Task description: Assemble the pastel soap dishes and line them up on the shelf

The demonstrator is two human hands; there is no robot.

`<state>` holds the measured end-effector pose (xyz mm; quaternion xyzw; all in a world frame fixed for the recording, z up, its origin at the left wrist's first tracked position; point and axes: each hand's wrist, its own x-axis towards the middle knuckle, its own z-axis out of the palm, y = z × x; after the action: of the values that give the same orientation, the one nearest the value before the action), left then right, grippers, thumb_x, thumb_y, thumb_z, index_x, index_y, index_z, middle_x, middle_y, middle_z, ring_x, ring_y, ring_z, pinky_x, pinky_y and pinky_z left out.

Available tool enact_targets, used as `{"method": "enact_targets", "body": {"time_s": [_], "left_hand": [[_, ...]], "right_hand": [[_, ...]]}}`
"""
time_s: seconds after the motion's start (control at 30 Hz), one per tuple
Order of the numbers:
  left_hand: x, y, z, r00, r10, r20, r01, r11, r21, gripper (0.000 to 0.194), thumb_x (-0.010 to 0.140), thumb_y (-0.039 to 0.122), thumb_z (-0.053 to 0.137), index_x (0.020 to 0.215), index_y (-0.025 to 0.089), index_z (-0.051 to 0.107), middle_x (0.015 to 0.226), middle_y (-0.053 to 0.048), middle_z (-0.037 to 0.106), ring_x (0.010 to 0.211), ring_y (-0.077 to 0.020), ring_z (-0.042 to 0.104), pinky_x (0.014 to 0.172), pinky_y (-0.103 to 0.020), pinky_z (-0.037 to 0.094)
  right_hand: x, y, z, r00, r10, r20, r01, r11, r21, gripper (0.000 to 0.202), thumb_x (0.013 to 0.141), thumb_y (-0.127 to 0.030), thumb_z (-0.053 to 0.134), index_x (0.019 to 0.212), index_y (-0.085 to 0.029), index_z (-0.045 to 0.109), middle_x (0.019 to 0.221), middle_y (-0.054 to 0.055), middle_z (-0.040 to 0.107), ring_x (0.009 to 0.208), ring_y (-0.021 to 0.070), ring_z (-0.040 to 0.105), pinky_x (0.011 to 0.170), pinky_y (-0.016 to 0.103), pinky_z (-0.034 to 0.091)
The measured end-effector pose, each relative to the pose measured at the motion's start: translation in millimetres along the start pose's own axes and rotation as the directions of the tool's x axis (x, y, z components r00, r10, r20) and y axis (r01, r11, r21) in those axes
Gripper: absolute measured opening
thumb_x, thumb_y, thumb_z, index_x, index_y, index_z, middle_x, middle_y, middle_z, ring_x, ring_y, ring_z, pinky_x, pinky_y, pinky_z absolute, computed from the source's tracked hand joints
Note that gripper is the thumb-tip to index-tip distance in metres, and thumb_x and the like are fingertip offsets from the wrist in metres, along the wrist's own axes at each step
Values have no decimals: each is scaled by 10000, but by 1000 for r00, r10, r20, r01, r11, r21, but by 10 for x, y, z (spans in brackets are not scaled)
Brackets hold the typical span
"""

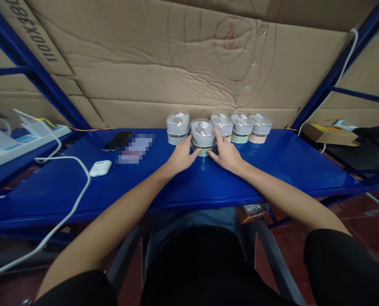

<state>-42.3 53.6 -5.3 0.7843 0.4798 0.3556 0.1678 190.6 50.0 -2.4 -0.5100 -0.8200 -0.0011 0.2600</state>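
Observation:
A small two-tier lunch box (203, 135) stands upright on the blue table (195, 187), with a clear lid, grey upper part and green base. My left hand (182, 156) is closed around its left side, thumb toward the front of the base. On the opposite side my right hand (226, 154) grips it in the same way, fingers along the grey part. Behind it, similar boxes line the back edge: a grey one (178, 127) on the left, and on the right one (221, 123) partly hidden by my right hand, one with a green base (241, 127) and one with a pinkish base (259, 127).
A white earbud case (101, 168), a dark phone (118, 140) and a blurred-out item (136, 148) lie at left. A white cable (77, 199) crosses the left edge to a power strip (26, 144). Cardboard (128, 80) walls the back; a small box (331, 135) sits far right.

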Motion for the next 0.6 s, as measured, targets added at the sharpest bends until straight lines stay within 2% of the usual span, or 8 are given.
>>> {"method": "enact_targets", "body": {"time_s": [0.1,0.17,0.27,0.37,0.47,0.53,0.6], "left_hand": [[65,-69,22,1000,2,4,-2,1000,-15,666,1049,321,651,1650,93,476,1586,-274,676,1359,-376,750,1150,-547,629],[97,-117,34,1000,6,4,-6,1000,-21,680,1058,304,629,1680,101,443,1619,-276,652,1403,-369,732,1187,-539,607],[126,-175,37,1000,20,4,-20,1000,-13,686,1062,289,613,1700,122,424,1655,-268,624,1457,-360,702,1232,-534,574],[138,-177,4,1000,8,-12,-8,1000,22,634,1053,284,628,1653,138,485,1605,-248,670,1441,-364,706,1221,-549,579],[136,-119,-76,996,-33,-80,40,995,89,514,1033,278,653,1522,131,596,1459,-231,748,1322,-358,750,1157,-544,615],[127,-67,-153,987,-31,-156,53,989,135,438,1026,267,653,1446,143,642,1399,-211,759,1271,-347,751,1148,-540,611],[113,-20,-236,970,-2,-242,51,979,196,437,1020,267,658,1446,171,645,1442,-201,720,1336,-363,704,1200,-559,565]], "right_hand": [[19,20,11,1000,-7,11,7,1000,6,1067,998,-410,622,1842,-105,45,1557,352,625,1114,472,775,936,639,636],[19,11,0,1000,7,20,-7,1000,-5,1035,984,-406,633,1827,-96,118,1511,335,664,1107,466,778,920,615,636],[-6,-44,-40,1000,13,-13,-13,999,-47,802,995,-417,612,1699,-89,409,1457,311,691,1125,460,765,894,585,630],[-48,-111,-69,997,-60,-51,56,995,-80,467,1036,-426,568,1400,-149,658,1357,256,723,1126,428,744,863,544,617],[-76,-141,-52,990,-137,-26,134,987,-92,327,1059,-414,569,1253,-183,694,1271,207,748,1098,383,739,821,479,595],[-71,-146,-16,981,-194,30,196,977,-78,313,1069,-406,583,1261,-181,686,1272,192,762,1092,363,741,813,450,581],[-41,-159,32,967,-243,77,248,967,-53,324,1083,-400,589,1300,-175,674,1294,185,771,1091,350,748,832,440,576]]}}
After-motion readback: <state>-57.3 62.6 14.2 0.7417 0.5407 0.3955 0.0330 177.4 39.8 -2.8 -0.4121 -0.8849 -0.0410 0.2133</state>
